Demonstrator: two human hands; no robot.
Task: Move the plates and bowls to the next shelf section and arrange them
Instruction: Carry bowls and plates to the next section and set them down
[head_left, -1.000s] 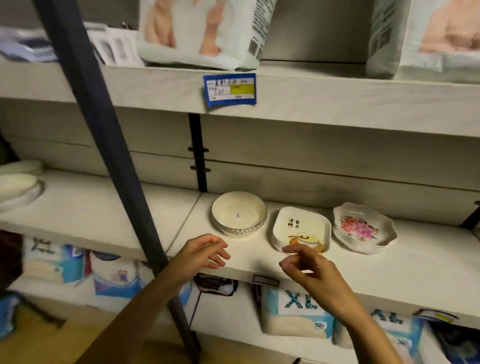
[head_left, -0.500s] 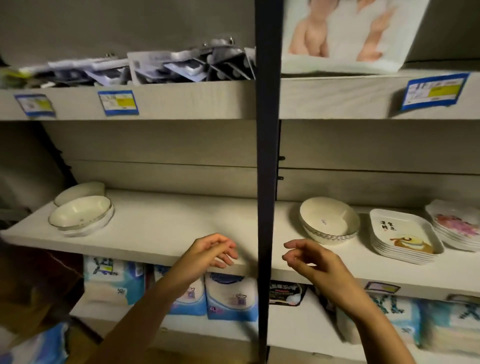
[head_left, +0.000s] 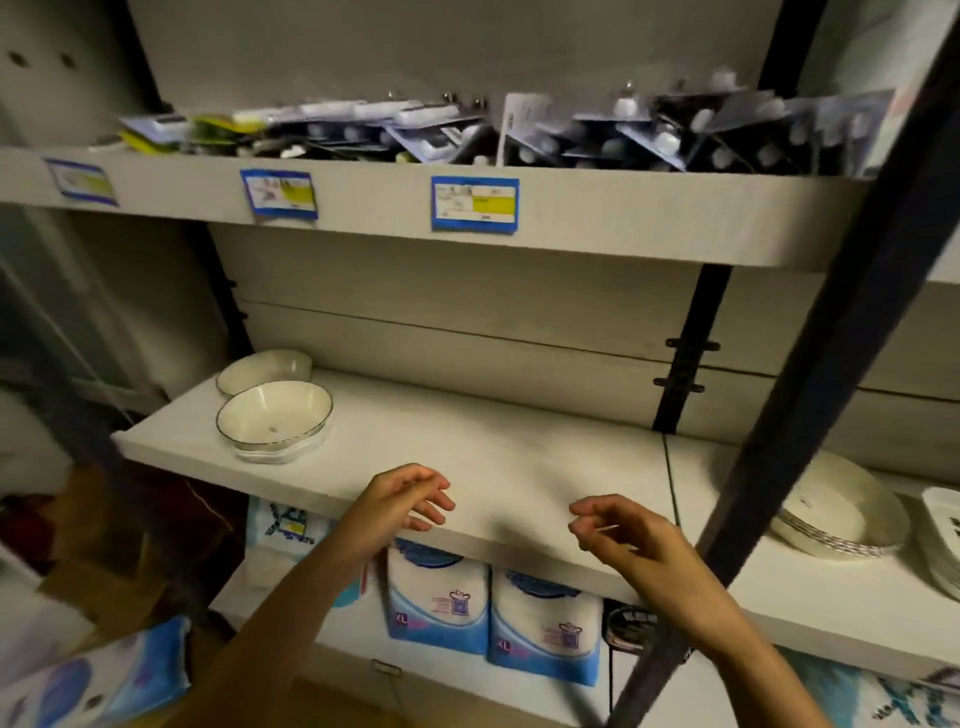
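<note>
A head-worn camera looks at a pale wooden shelf (head_left: 519, 467) in a dim shop aisle. Both of the person's bare hands hover in front of the shelf's front edge, holding nothing. The left hand (head_left: 400, 501) has its fingers loosely curled and spread apart, reaching toward the shelf. The right hand (head_left: 628, 530) is beside it, also empty, with fingers curled and the thumb close to the fingertips. At the far left end of the shelf sits a stack of cream bowls (head_left: 274, 421) with a thin dark rim, and just behind it lies a second cream dish (head_left: 264, 370), partly hidden. In the next section to the right, past the black upright bracket (head_left: 685, 358), stands another cream bowl (head_left: 836, 512) with a patterned band, and at the frame's right edge the corner of a white plate stack (head_left: 943, 540) shows. A dark diagonal pole (head_left: 831, 332) crosses in front of that bowl. The shelf above carries blurred blister packs (head_left: 571, 130) and blue price tags (head_left: 474, 203). Below are white and blue packages (head_left: 439, 603).
</note>
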